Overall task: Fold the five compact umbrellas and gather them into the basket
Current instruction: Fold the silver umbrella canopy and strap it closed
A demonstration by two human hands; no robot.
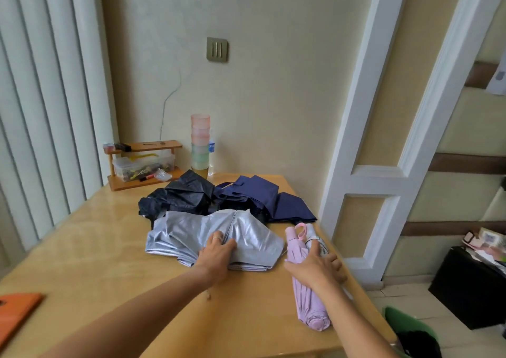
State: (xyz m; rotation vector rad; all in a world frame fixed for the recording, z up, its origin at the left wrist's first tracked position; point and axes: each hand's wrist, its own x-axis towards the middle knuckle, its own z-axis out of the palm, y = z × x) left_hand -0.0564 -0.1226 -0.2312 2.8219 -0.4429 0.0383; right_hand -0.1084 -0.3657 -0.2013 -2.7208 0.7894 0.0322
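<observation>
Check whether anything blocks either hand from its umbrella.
Nothing visible does. The left hand rests flat on the silver umbrella, and the right hand lies directly on the pink umbrella.

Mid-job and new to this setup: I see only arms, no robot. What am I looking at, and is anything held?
No machine here: these are a person's bare hands, filmed by one head-worn camera looking forward and down. On the wooden table lie a black umbrella, a navy umbrella and a silver umbrella, all loose, plus a rolled pink umbrella beside a white umbrella. The left hand presses on the silver one; the right hand rests across the pink one. Neither plainly grips anything.
</observation>
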